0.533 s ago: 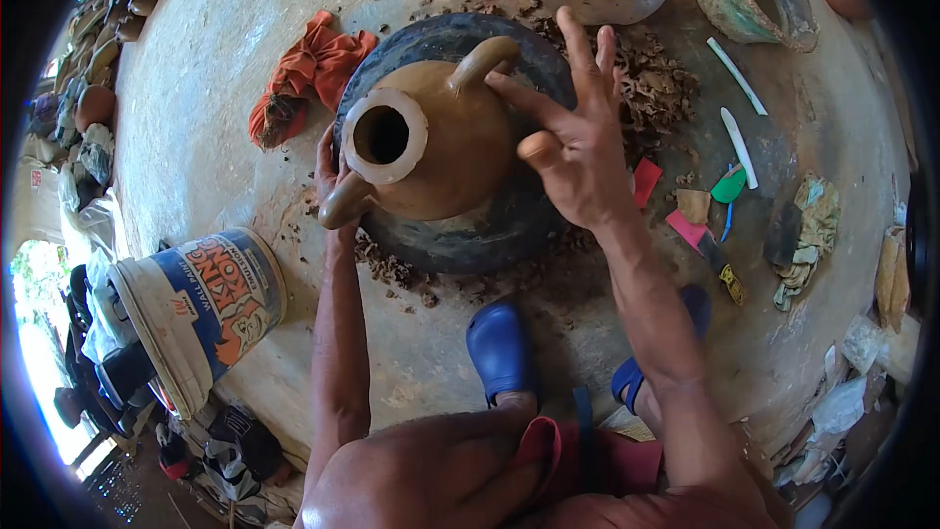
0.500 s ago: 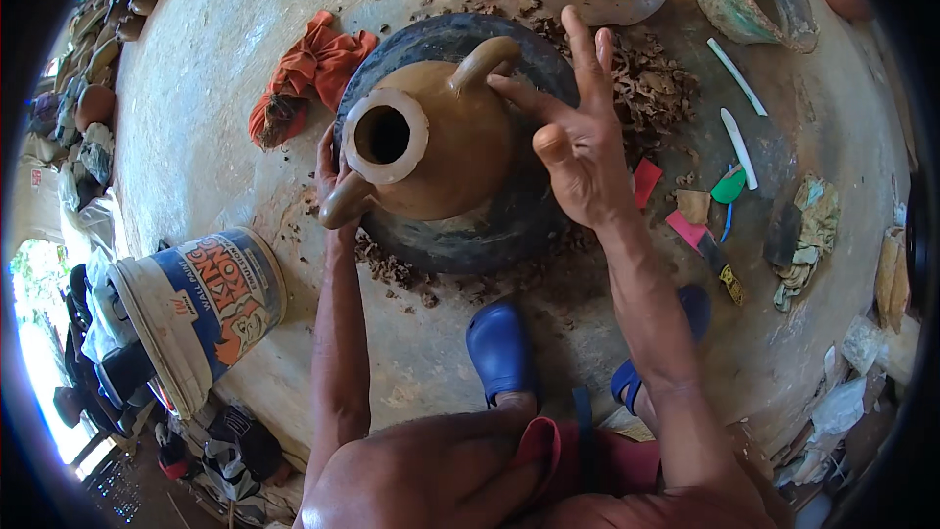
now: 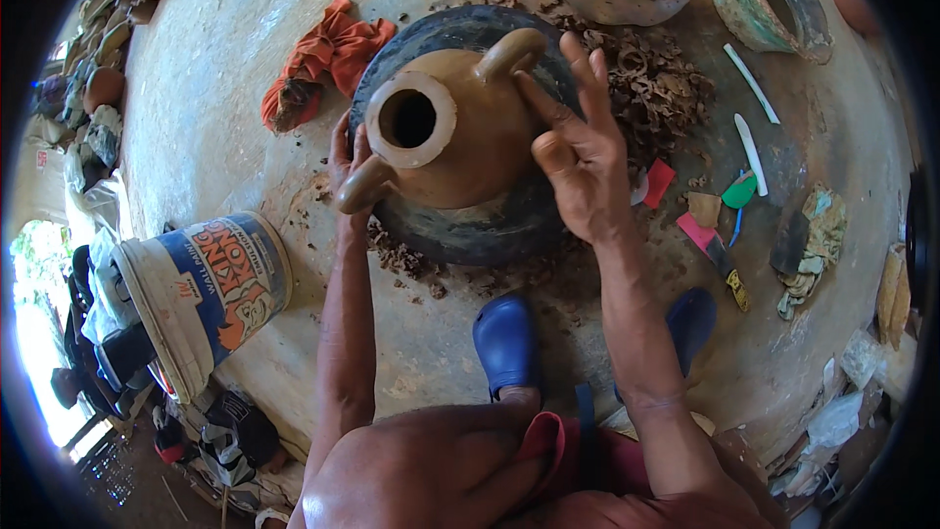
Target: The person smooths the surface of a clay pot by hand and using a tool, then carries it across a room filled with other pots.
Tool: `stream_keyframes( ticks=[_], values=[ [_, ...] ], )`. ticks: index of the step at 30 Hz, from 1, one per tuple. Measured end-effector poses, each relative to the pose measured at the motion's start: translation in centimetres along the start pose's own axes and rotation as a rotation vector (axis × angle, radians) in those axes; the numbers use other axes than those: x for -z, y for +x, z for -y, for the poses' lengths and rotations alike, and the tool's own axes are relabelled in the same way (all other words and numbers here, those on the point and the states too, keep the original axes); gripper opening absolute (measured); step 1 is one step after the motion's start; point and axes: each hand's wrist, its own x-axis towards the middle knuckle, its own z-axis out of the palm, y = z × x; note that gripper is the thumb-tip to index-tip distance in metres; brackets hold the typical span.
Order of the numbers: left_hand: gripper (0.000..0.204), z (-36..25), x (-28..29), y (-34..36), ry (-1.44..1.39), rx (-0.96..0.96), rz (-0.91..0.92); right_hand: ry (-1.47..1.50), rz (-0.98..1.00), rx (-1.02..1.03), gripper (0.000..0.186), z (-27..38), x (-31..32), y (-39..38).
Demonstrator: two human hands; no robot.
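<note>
A wet brown clay jar (image 3: 480, 171) with a pale, round rim and two looped handles stands on a dark round turntable (image 3: 450, 245). My left hand (image 3: 345, 165) lies at the jar's left side, by the near handle, its visible fingers extended and apart. That handle and the jar hide part of the palm and fingertips. On the other side, my right hand (image 3: 590, 162) is open with fingers spread. Its index finger reaches the jar's wall just below the far handle, while the thumb stands away from the clay.
Clay shavings (image 3: 651, 83) surround the turntable. An orange cloth (image 3: 328, 54) lies left, above a paint bucket (image 3: 225, 289) on its side. A clear basin (image 3: 627, 0) and greenish bowl (image 3: 759, 0) stand at the back. White sticks (image 3: 749, 152) and coloured scraps lie right.
The whole view has shifted, so the jar appears farther right. My right hand's raised fingers have come down slightly toward the jar. My left hand stays beside the near handle.
</note>
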Motion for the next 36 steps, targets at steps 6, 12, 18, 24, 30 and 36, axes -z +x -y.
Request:
stream_keyframes(
  ticks=[6, 12, 18, 24, 30, 36],
  values=[
    [0.046, 0.0, 3.5, -0.5, 0.361, -0.024, -0.255, -0.087, -0.371, -0.389, 0.019, 1.2, 0.6, -3.5],
    [0.090, -10.3, -0.3, -10.2, 0.019, -0.272, -0.415, 0.397, 0.336, -0.648, 0.036, 7.9, 2.3, -5.6],
    [0.108, -17.1, -6.6, -15.0, -0.776, -0.130, 0.511, 0.238, 0.632, -0.284, 0.070, 10.5, -4.9, -7.8],
    [0.107, -16.4, -7.4, -14.5, -0.429, -0.284, 0.718, -0.200, 0.262, -0.456, 0.035, 7.5, 2.5, -7.3],
    [0.076, -14.7, 2.0, -10.8, -0.473, -0.160, 0.005, -0.730, -0.551, -0.663, 0.020, -5.9, 17.7, -8.3],
    [0.055, -6.5, 4.1, -7.1, -0.084, 0.167, -0.569, -0.864, -0.442, -0.903, 0.027, -11.2, 25.7, -13.2]
  ],
)
